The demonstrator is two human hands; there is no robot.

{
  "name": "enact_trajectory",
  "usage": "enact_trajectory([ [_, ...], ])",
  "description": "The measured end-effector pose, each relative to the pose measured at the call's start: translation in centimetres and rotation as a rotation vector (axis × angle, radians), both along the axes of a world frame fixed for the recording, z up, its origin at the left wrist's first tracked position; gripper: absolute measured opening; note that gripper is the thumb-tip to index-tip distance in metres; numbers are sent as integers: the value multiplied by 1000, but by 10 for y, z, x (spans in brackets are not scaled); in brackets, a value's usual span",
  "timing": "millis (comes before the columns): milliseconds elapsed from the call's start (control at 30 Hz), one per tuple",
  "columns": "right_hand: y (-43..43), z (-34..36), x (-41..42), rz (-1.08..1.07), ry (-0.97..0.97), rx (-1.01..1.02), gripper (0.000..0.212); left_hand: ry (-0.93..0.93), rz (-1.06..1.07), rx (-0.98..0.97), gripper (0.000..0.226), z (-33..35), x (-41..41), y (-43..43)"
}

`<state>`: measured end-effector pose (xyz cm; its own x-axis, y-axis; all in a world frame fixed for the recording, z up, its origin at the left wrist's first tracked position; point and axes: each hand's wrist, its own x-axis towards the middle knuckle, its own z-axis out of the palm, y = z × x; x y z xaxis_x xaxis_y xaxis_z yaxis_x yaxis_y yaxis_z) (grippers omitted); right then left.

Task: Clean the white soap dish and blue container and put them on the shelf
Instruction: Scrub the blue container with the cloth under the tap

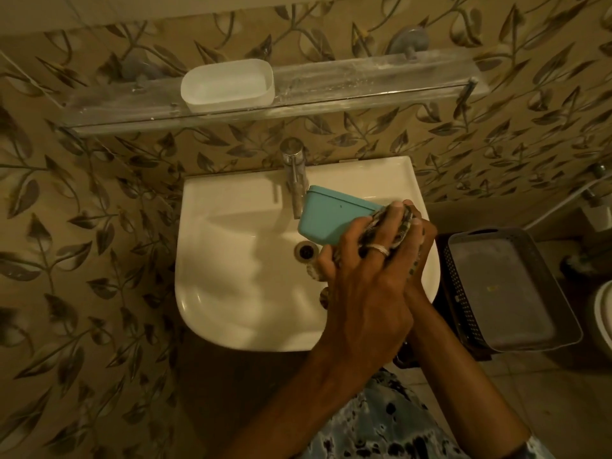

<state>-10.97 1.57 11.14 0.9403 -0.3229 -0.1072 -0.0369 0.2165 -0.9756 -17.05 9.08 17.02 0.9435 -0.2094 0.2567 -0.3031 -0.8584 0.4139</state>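
Blue container (323,220) over sink (231,293), R hand (422,238) grips it, L hand (361,260) clutches cloth (401,230) on it

No text, label, brand, number or sign can be read anywhere.

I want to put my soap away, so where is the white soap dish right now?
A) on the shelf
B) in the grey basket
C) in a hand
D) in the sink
A: the white soap dish sits on the shelf above the sink; the left hand presses a patterned cloth on the blue container, which the right hand holds.
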Motion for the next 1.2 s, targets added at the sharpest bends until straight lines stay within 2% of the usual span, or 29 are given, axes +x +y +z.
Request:
enact_trajectory([
  [67,-1,-6,-2,35,103,-73,56,-22,14,-41,60,-4,7,4],
  [133,-1,1,5,-121,89,-50,39,-43,76,-100,63,-9,15,14],
  [200,0,11,14,-249,150,17,44,-39,153,-139,73,-14,24,29],
  [367,0,10,11,-248,177,69,45,74,332,-307,73,-14,45,60],
  [433,0,12,12,-238,176,74,43,55,341,-297,74,-12,43,58],
  [533,3,15,15,-238,174,19,42,-13,273,-162,75,-10,28,35],
  [600,3,16,16,-223,102,-31,43,-23,163,-109,69,-8,16,15],
  [667,0,12,15,-162,29,-213,41,-38,64,-70,61,-7,8,0],
  [767,-4,2,13,-68,31,-258,27,-46,22,-54,59,-10,12,1],
  [833,-4,3,13,-147,98,-144,27,-48,41,-92,60,-12,19,11],
  [900,-2,8,18,-249,146,74,39,-57,96,-136,67,-15,29,26],
  [1033,-5,3,19,-260,165,87,45,48,263,-273,67,-20,51,60],
  [1200,-10,2,15,-243,162,126,52,174,348,-392,72,-24,66,83],
])
